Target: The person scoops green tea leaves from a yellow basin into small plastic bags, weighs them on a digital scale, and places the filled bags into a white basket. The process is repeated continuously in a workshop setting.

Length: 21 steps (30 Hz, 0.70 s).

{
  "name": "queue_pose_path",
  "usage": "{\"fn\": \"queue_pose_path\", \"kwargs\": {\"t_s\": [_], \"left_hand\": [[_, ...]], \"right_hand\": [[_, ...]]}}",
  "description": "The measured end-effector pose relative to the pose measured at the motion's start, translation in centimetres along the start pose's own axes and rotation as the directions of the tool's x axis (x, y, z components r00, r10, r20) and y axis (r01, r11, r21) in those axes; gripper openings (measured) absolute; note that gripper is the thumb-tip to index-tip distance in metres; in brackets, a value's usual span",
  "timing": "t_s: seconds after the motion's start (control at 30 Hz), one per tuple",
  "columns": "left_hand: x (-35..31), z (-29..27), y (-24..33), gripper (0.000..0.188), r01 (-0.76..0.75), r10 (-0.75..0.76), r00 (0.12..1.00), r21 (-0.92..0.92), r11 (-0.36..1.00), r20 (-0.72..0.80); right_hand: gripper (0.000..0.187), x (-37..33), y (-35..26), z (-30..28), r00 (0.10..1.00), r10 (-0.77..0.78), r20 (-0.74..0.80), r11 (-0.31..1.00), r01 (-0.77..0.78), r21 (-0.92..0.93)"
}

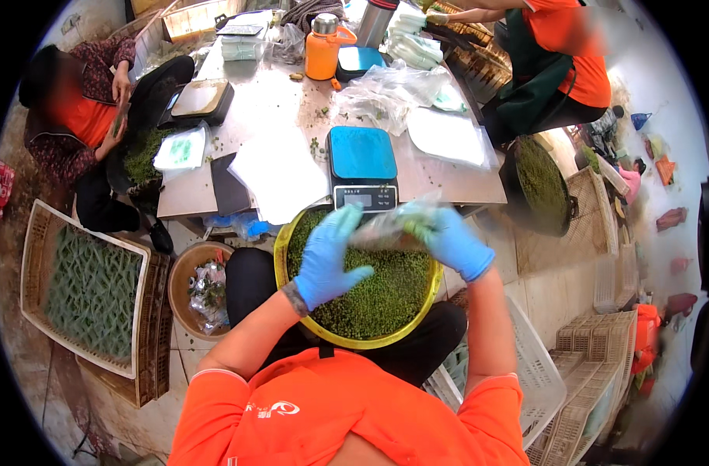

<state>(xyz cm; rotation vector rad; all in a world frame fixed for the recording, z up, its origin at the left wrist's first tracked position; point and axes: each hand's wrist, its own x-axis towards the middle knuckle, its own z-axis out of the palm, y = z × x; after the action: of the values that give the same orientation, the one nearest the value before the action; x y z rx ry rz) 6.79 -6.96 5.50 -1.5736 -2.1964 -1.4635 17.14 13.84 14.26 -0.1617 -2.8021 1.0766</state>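
Observation:
My right hand [454,242], in a blue glove, is closed round one end of a clear plastic bag [382,230] with some green in it near the fingers. My left hand [323,260], also gloved in blue, has its fingers stretched out and its thumb apart; the fingertips are at the bag's other end, and whether they touch it is blurred. Below both hands a yellow-rimmed tub [358,344] sits between my legs, filled with small green sprouts [370,299]. Just beyond the hands, a digital scale [362,155] with a blue top stands at the table's near edge.
On the table [257,101] are flat plastic bags [281,175], an orange flask [321,54] and another scale [203,99]. A crate of packed bags [90,291] and a brown basin [191,291] stand left. Co-workers sit left and far right, the latter near a dark tub [537,186].

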Motion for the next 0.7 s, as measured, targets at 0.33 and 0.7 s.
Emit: {"fn": "queue_pose_path", "kwargs": {"t_s": [0.33,0.7], "left_hand": [[-3.7,0.9,-3.4,0.073,0.268,-0.254,0.954,-0.070,0.961,0.158],[4.2,9.0,-7.6,0.063,0.593,-0.422,0.680,-0.788,-0.165,0.600]], "right_hand": [[0.033,9.0,4.7,6.8,0.973,0.181,-0.144,0.862,-0.227,-0.453],[0.037,9.1,6.2,8.1,0.875,0.431,-0.221,0.758,-0.483,-0.438]]}}
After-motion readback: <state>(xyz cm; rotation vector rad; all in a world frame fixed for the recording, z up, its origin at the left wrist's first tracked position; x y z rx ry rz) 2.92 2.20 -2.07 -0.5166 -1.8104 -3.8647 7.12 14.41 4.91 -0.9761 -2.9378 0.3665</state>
